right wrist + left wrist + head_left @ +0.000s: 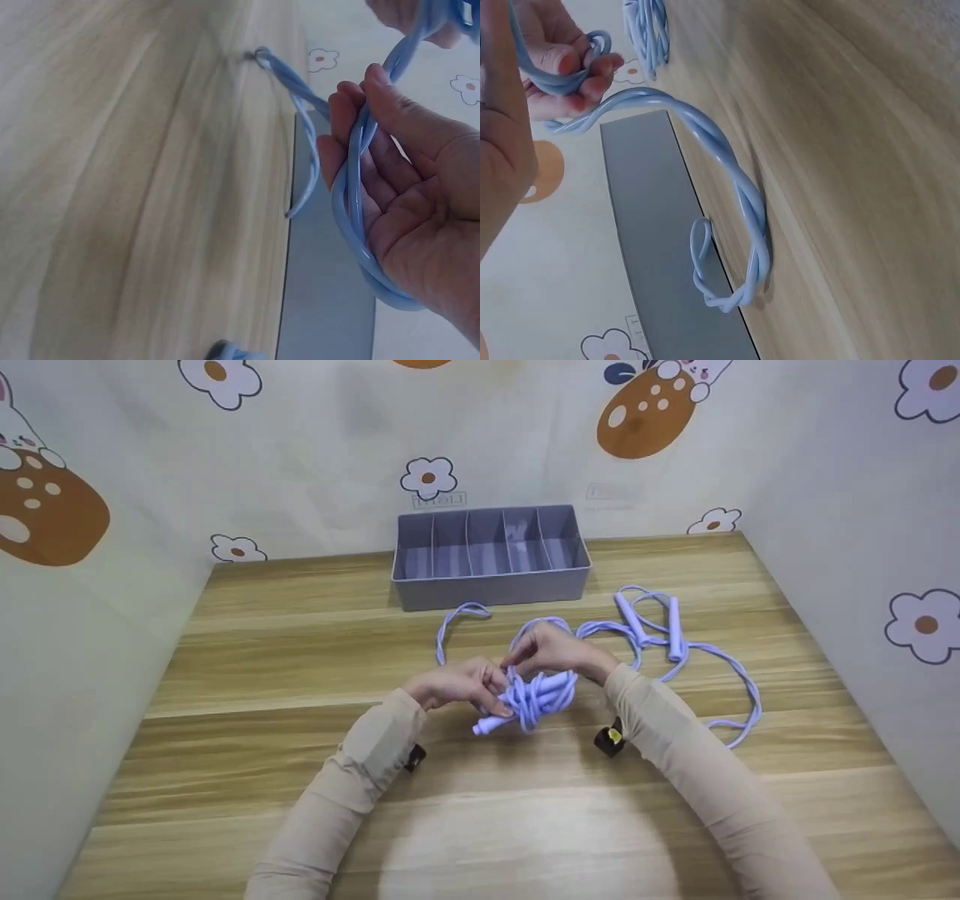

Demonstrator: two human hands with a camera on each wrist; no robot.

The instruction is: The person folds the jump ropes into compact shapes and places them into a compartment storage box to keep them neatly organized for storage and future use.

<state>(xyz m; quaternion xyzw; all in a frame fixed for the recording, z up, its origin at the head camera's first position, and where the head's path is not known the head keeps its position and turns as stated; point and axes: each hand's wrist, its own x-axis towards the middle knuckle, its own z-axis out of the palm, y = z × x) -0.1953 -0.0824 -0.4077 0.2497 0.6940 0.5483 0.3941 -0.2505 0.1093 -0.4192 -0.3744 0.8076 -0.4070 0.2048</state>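
Near the middle of the table, my left hand (461, 684) grips a bundled lavender jump rope (546, 690), its cord wound round the handles. My right hand (551, 651) pinches the cord just above the bundle, and in the right wrist view twisted cord (352, 180) runs through its curled fingers. A loose twisted length (742, 195) trails from the hands toward the box and ends in a small loop. To the right lies a second lavender rope, with two handles (675, 626) side by side and its cord spread in curves.
A grey box with several compartments (491, 589) stands at the back of the wooden table (285, 660), against a patterned backdrop (315, 457). Dark wrist cameras (610, 739) hang beneath both sleeves (675, 735).
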